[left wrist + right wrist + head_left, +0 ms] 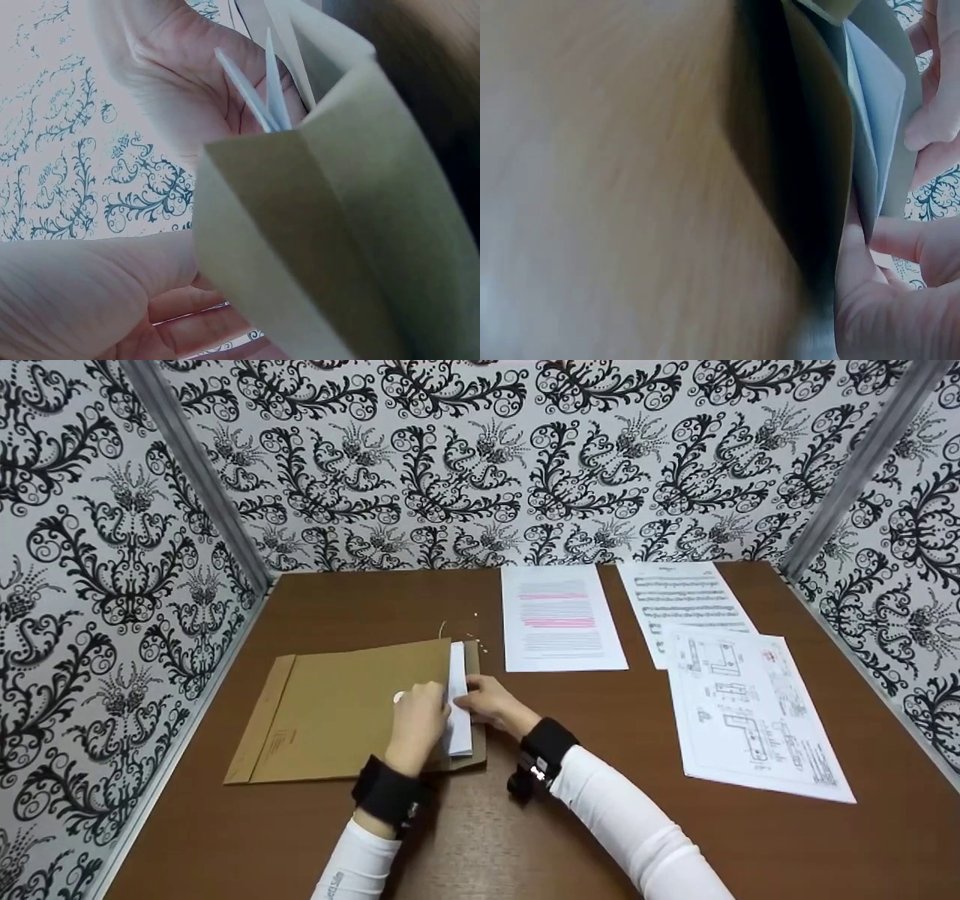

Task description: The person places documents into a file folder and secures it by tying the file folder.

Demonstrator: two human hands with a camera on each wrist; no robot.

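Note:
A large brown envelope (pixel 352 705) lies on the table, its mouth facing right. White paper sheets (pixel 460 705) stick out a little from the mouth. My left hand (pixel 420 716) grips the upper layer of the envelope at the mouth's edge and lifts it; in the right wrist view the left hand (pixel 939 112) shows at the upper right. My right hand (pixel 495 705) is at the mouth and pinches the sheets (pixel 881 112) between thumb and fingers, which reach inside the envelope. Parts of the fingers of both hands are hidden by the brown paper.
At the back stands a printed page (pixel 562 619) with pink highlighting. Right of it lies sheet music (pixel 686 596), partly covered by a technical drawing sheet (pixel 757 712). A thin string (pixel 442 628) and small pale bits lie behind the envelope. Patterned walls (pixel 480 465) enclose the brown table (pixel 600 825).

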